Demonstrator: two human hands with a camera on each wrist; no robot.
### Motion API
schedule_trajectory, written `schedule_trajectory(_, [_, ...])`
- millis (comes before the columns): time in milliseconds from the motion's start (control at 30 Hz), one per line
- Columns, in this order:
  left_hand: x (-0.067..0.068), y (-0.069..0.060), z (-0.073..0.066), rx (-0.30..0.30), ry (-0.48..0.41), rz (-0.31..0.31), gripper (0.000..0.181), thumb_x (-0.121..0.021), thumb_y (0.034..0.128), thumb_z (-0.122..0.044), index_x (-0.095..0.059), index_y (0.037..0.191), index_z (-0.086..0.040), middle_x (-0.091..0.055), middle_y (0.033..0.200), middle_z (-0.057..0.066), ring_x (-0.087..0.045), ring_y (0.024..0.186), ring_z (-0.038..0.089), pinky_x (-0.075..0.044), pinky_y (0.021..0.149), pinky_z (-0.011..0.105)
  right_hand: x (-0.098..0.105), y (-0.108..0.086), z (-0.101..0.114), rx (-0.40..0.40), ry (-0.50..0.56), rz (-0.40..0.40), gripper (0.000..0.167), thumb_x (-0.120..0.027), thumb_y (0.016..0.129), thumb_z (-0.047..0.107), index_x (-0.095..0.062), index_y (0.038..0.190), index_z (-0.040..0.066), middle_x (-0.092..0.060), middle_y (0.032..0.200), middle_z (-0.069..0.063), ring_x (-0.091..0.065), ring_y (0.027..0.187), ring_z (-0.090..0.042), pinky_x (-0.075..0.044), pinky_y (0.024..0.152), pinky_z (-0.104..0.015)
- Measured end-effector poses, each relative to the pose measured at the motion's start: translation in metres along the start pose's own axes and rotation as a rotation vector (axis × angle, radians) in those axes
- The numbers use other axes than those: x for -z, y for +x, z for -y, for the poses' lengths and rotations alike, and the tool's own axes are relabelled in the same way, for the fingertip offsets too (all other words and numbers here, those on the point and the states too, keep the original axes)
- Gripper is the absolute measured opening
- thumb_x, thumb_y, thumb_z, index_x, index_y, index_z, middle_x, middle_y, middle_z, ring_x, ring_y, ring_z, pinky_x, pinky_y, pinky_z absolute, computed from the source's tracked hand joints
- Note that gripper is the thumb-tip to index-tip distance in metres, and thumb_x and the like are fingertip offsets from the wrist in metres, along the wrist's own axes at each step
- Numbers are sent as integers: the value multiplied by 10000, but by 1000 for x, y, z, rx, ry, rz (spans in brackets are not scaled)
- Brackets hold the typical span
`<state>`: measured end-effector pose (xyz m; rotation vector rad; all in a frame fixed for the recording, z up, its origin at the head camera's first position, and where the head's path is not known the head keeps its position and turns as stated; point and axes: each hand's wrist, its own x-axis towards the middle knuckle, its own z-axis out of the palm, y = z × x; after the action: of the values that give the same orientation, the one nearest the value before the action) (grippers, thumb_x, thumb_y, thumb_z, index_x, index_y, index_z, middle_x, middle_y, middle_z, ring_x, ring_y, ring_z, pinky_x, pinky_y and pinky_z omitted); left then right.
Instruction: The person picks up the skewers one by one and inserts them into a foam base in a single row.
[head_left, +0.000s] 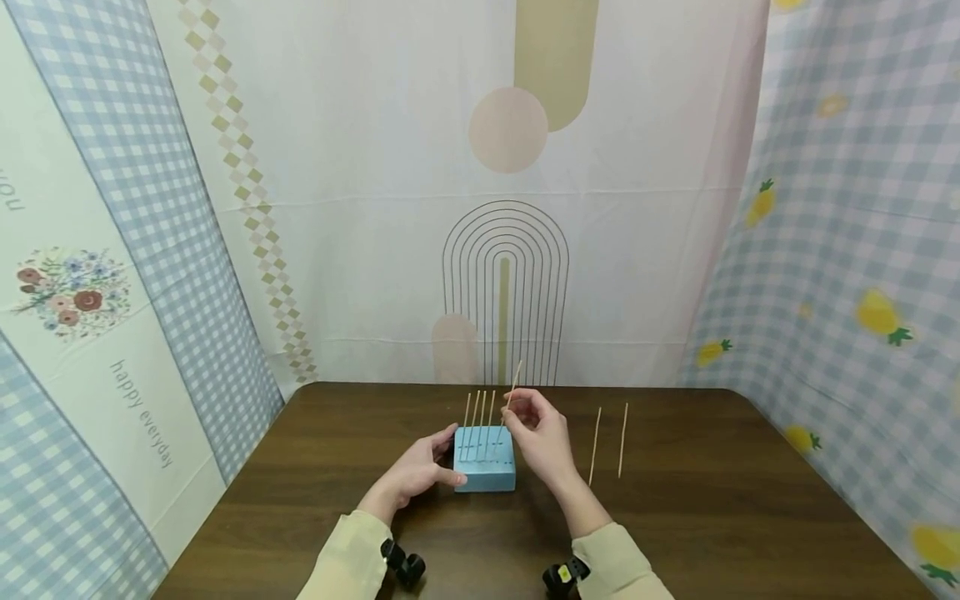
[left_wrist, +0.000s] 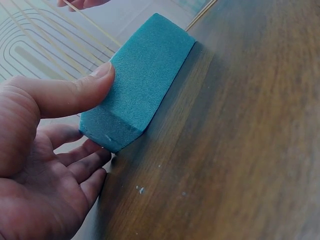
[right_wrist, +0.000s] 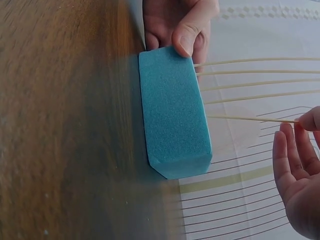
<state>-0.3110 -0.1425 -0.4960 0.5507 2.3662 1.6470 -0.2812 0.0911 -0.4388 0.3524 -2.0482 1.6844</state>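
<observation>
A light blue foam block [head_left: 491,482] rests on the table with several thin sticks [head_left: 477,412] standing in its top. The left hand [head_left: 415,473] grips the block at its left side; in the left wrist view its thumb lies on the front face of the block [left_wrist: 145,70]. Between thumb and fingertips, the right hand [head_left: 545,439] pinches another stick [head_left: 515,379] above the block's right part. The right wrist view shows that pinched stick [right_wrist: 250,118] reaching to the block's top; whether its tip is in a hole, I cannot tell.
Two loose sticks, one [head_left: 596,446] and another [head_left: 623,440], lie on the brown table [head_left: 697,500] to the right of the right hand. Patterned cloths [head_left: 360,275] hang behind the table and at both sides. Small crumbs [left_wrist: 140,190] lie near the block.
</observation>
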Motion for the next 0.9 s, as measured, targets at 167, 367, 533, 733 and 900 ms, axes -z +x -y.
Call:
schedule_trajectory(167, [-1, 0, -1, -1, -10, 0, 1016, -903, 810, -62, -336, 1648, 38, -389, 1653, 287, -342, 1542, 464, -264, 1242, 611, 6, -6, 22, 31, -15, 27, 167, -741, 947, -83, -728, 1095, -7, -728, 934, -159, -658, 819, -243, -536, 713, -221])
schedule_trajectory(367, [-1, -2, -2, -3, -17, -6, 1010, -900, 806, -39, -342, 1643, 46, -392, 1649, 292, -348, 1538, 470, -265, 1241, 613, 8, -8, 25, 42, -34, 60, 158, -755, 942, -67, -737, 1066, 30, -720, 927, -122, -634, 811, -208, -523, 706, -216])
schedule_trajectory(533, [-2, -1, -2, -8, -17, -7, 1011, -900, 805, -33, -339, 1643, 49, -395, 1648, 289, -347, 1540, 466, -265, 1243, 606, 7, -8, 23, 33, -41, 74, 156, -764, 940, -62, -739, 1055, 41, -722, 941, -130, -624, 811, -202, -505, 698, -212])
schedule_trajectory(733, [-2, 0, -1, -5, -20, -10, 1017, -903, 799, -29, -340, 1642, 50, -403, 1641, 294, -350, 1536, 471, -267, 1242, 606, 8, -8, 24, 34, -34, 75, 159, -759, 939, -71, -737, 1054, 37, -725, 954, -140, -632, 819, -211, -513, 708, -213])
schedule_trajectory(900, [-2, 1, 0, -8, -14, -11, 1020, -906, 797, -31, -338, 1640, 57, -410, 1633, 302, -359, 1530, 475, -272, 1240, 606, 9, -8, 22, 39, -36, 77, 171, -757, 938, -79, -737, 1066, 32, -720, 937, -128, -637, 812, -208, -518, 701, -214])
